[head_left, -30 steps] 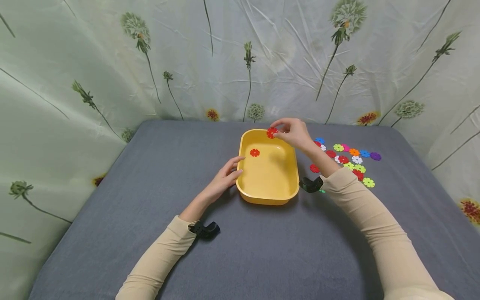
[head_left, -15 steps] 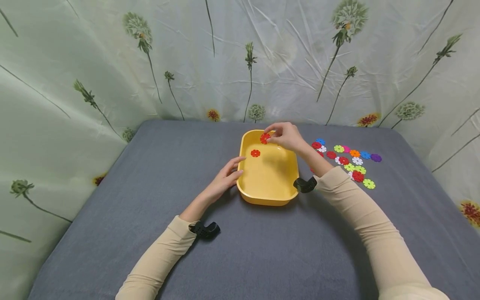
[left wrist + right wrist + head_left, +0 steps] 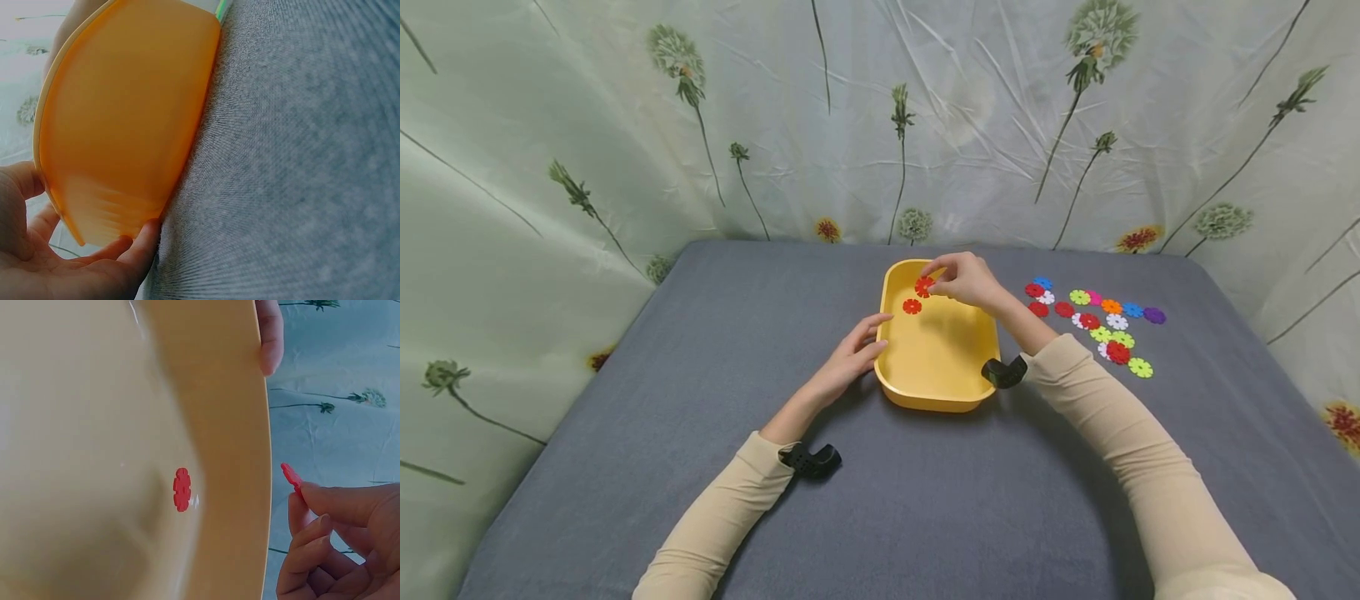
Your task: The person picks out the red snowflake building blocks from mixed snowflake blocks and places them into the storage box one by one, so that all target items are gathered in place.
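Note:
A yellow plastic tub point(image 3: 936, 358) stands on the grey-covered table. My left hand point(image 3: 848, 358) holds its left side: in the left wrist view, some fingertips point(image 3: 147, 234) lie against the outer wall, others at the rim. My right hand point(image 3: 964, 279) is over the tub's far part, pinching a red flower-shaped plastic disc point(image 3: 923, 287) between thumb and index finger. In the right wrist view this disc is seen almost edge-on, its lower end hidden by the fingertips. Another red disc point(image 3: 182, 490) lies inside the tub, near its left wall.
Several flower-shaped discs in red, white, yellow-green, blue, orange, pink and purple lie spread on the table point(image 3: 737, 333) right of the tub, among them a purple disc point(image 3: 1154, 315) and a yellow-green disc point(image 3: 1140, 367). A flower-print curtain point(image 3: 820, 125) hangs behind the table.
My right hand has moved left and nearer to me over the tub with the red disc, which now appears close beside the one inside. The left hand stays put.

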### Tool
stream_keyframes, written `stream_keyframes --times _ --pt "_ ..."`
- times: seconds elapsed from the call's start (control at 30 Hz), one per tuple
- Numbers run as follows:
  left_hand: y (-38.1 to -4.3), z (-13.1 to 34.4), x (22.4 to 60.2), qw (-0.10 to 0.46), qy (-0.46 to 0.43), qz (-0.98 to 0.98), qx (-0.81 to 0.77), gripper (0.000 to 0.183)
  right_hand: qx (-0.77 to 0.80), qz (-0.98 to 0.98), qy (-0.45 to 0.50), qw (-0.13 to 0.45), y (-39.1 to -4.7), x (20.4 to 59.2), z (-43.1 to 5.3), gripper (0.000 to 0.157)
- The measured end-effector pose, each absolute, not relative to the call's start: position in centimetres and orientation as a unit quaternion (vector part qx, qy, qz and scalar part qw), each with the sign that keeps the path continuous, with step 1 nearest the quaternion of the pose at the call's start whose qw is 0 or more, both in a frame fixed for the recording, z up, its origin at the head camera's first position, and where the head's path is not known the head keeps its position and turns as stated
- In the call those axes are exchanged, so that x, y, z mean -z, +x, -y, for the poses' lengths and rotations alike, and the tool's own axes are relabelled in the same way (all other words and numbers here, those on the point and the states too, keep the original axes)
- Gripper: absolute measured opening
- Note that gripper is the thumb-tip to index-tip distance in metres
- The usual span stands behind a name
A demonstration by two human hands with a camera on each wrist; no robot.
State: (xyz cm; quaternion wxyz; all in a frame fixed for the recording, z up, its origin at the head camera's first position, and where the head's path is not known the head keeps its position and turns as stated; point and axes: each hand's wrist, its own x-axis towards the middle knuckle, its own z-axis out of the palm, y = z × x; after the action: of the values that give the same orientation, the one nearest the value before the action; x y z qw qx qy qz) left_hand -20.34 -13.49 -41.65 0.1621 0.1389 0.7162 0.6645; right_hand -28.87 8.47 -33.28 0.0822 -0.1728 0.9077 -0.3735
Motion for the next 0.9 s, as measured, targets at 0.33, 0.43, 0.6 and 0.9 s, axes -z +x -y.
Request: stream_keyframes --times 0.33,0.43,0.6,0.9 --pt "-20.4 13.5 41.7 0.165 0.14 -0.712 -0.668 0.047 0.362 -0.908 -0.179 0.112 -29.1 33.6 -7.7 0.027" --pt "-20.4 13.5 41.8 0.164 0.142 -0.711 -0.668 0.047 0.364 -0.903 -0.189 0.129 -29.2 33.7 -7.4 0.027" --pt "-20.3 13.5 41.6 0.165 0.141 -0.709 -0.671 0.047 0.35 -0.901 -0.204 0.157 -29.5 34.1 -7.1 0.027" --pt "-20.3 13.6 41.6 0.165 0.142 -0.713 -0.666 0.047 0.316 -0.906 -0.215 0.184 -30.3 35.3 -6.7 0.025"
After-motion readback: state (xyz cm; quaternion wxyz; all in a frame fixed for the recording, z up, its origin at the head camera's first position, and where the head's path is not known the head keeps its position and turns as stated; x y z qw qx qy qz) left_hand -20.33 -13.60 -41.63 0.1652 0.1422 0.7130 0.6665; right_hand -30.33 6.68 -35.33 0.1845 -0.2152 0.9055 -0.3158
